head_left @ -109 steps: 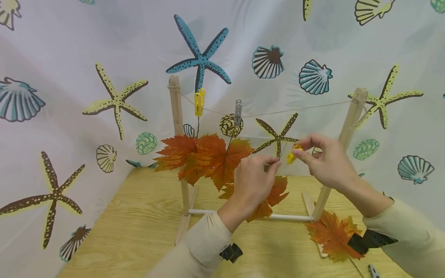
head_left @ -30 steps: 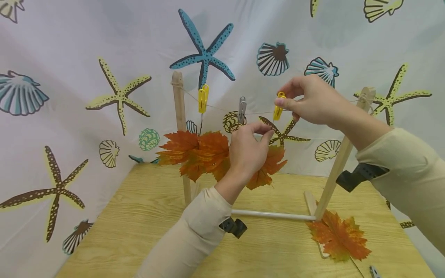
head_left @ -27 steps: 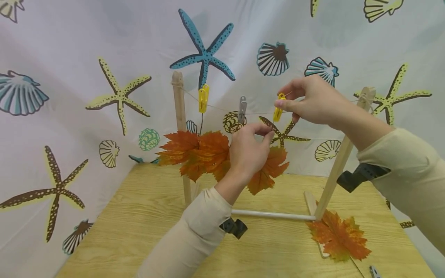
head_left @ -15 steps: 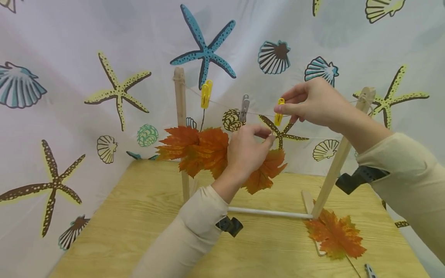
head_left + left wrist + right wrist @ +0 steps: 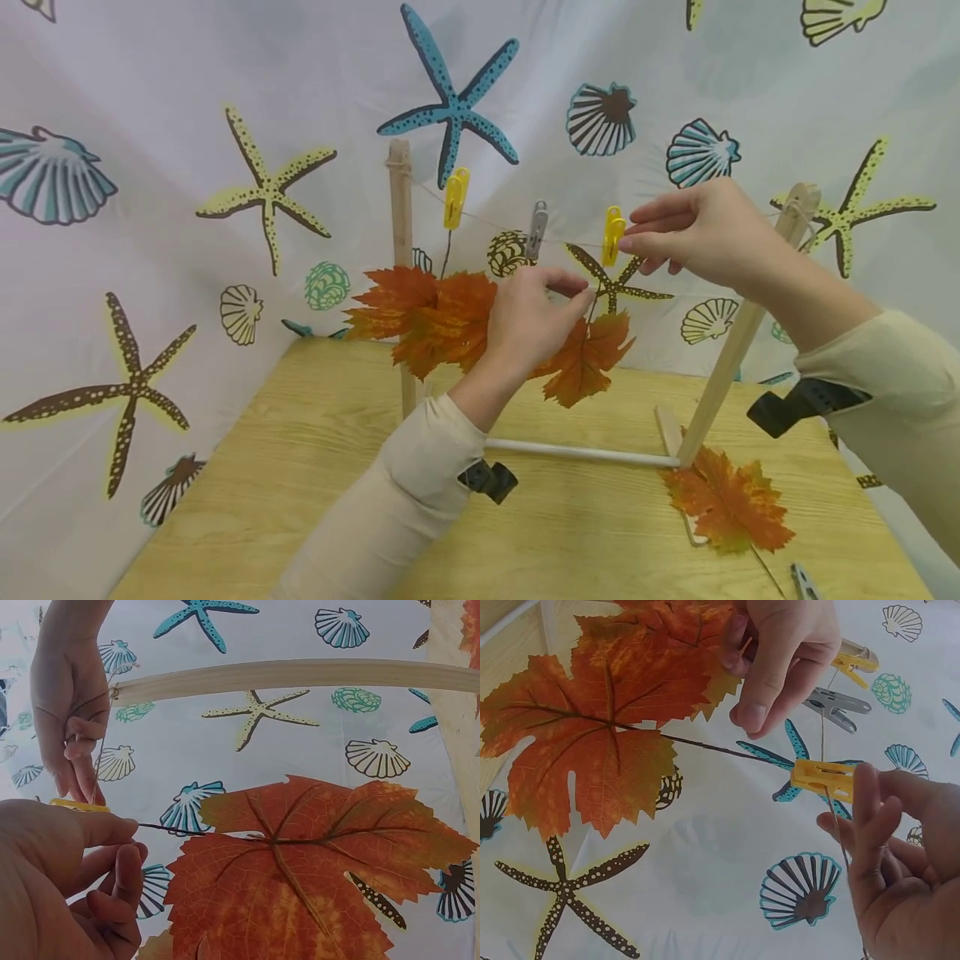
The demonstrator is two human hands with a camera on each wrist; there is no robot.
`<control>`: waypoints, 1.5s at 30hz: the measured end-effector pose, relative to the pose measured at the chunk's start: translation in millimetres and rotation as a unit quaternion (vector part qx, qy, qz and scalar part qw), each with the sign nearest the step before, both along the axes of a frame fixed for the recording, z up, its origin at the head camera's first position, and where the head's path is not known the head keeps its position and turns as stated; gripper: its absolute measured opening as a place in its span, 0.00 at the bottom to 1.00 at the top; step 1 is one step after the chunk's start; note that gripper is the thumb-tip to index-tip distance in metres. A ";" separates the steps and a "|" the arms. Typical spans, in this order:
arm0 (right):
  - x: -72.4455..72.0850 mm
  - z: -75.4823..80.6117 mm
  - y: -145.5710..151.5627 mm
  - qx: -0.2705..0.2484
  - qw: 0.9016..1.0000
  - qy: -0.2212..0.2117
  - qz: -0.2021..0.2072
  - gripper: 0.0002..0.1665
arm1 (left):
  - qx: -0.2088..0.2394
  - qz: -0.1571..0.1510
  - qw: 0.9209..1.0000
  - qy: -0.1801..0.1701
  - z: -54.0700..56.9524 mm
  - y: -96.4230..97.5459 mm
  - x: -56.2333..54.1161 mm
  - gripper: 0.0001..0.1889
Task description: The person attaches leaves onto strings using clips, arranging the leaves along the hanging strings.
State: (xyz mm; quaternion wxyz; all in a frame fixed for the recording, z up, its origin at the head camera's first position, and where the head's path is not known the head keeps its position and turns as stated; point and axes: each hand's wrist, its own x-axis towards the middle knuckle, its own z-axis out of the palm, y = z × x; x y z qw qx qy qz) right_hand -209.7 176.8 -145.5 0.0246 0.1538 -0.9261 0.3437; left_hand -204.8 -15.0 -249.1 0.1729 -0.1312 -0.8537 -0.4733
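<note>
A yellow clothespin (image 5: 613,237) sits on the string, clamped on the dark stem of an orange maple leaf (image 5: 588,358) that hangs below. My right hand (image 5: 720,233) is at the clothespin's right side, fingers extended, fingertips beside or lightly touching it. Left of the stem is my left hand (image 5: 528,321), thumb and forefinger near each other. In the right wrist view, the left hand (image 5: 791,656) is apart from the stem, with nothing between its fingertips. Another yellow clothespin (image 5: 454,198) and a grey clothespin (image 5: 537,229) are farther left on the string, over more orange leaves (image 5: 420,312), partly hidden.
Two wooden posts, left (image 5: 401,200) and right (image 5: 738,333), carry the string; a white rod (image 5: 585,452) joins them low down. On the wooden table (image 5: 300,500) lie a loose maple leaf (image 5: 731,500) and a grey clothespin (image 5: 804,582) near the front right.
Both hands rose from below the string, the right one bringing the yellow clothespin onto it. The right fingers have since loosened from the clothespin, and the left fingers have let go of the stem.
</note>
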 end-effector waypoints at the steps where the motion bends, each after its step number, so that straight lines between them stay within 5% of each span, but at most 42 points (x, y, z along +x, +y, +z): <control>1: 1.3 -0.6 2.6 -0.009 1.000 0.003 -0.004 0.31 | 0.000 -0.001 1.000 0.001 0.5 -0.4 0.3 0.10; 8: 8.3 -6.0 21.8 -0.076 0.996 0.033 -0.036 0.32 | 0.007 -0.032 0.999 0.000 6.3 0.7 2.7 0.09; 16: 5.6 -30.7 33.2 -0.100 0.994 0.039 -0.038 0.28 | -0.006 -0.059 0.998 0.003 6.5 -0.4 2.8 0.08; 21: 7.8 -45.8 37.4 -0.104 0.993 0.037 -0.038 0.28 | 0.003 -0.065 0.998 0.007 -3.3 -4.8 3.8 0.07; 28: 14.7 -65.6 35.9 -0.121 0.992 0.015 -0.039 0.27 | 0.061 -0.069 0.995 -0.044 -28.4 -16.1 12.0 0.06; 33: 17.3 -79.6 37.3 -0.134 0.991 0.002 -0.007 0.22 | 0.073 -0.081 0.993 -0.046 -42.5 -19.7 13.7 0.07; 45: 26.1 -98.0 36.5 -0.145 0.989 -0.005 0.024 0.19 | 0.064 -0.123 0.989 -0.056 -54.6 -21.3 16.1 0.10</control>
